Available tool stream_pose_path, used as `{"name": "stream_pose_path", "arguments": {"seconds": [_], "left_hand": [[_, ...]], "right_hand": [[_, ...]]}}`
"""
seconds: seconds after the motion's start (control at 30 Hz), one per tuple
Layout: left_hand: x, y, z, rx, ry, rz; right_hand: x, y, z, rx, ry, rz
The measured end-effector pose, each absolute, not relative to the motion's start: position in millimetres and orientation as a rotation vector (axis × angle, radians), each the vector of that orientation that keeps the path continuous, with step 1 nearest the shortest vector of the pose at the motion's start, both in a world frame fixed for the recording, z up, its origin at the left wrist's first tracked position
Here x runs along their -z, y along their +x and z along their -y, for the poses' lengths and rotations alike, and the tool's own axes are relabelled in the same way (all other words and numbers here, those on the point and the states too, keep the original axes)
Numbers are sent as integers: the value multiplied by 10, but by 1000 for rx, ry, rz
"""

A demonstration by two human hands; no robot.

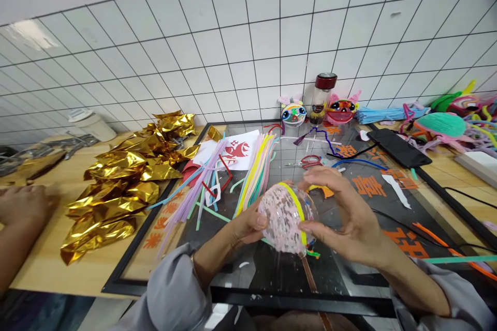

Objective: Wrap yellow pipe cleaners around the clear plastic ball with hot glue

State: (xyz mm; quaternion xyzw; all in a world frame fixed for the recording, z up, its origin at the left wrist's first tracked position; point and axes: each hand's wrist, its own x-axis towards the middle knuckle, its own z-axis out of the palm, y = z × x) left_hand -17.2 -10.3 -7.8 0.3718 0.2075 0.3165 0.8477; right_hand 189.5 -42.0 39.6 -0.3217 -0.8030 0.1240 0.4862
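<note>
Both my hands hold a clear plastic ball (285,220) stuffed with pink speckled material, over the glass work mat (272,269). A yellow pipe cleaner (295,201) curves over the ball's top and down its right side. My left hand (246,225) grips the ball's left side, thumb pressed on it. My right hand (345,212) wraps the right side, fingertips on the yellow strand. A small green and orange bit hangs under the ball.
A bunch of pastel pipe cleaners (252,176) lies behind the ball. Crumpled gold foil (128,181) covers the left table. Another person's hand (23,207) rests at far left. A jar (322,95), painted masks (294,113), red scissors (310,161) and a black phone (398,147) lie behind.
</note>
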Motion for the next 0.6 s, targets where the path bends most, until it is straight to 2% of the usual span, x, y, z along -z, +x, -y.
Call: {"name": "stream_pose_path", "arguments": {"seconds": [0.23,0.6], "left_hand": [[14,-182,133,-612,841,-420],[-31,-174,138,-617,851,-444]], "right_hand": [[-453,1949,434,-620,-889,2069],[-489,1917,431,-544,-875,2064]]}}
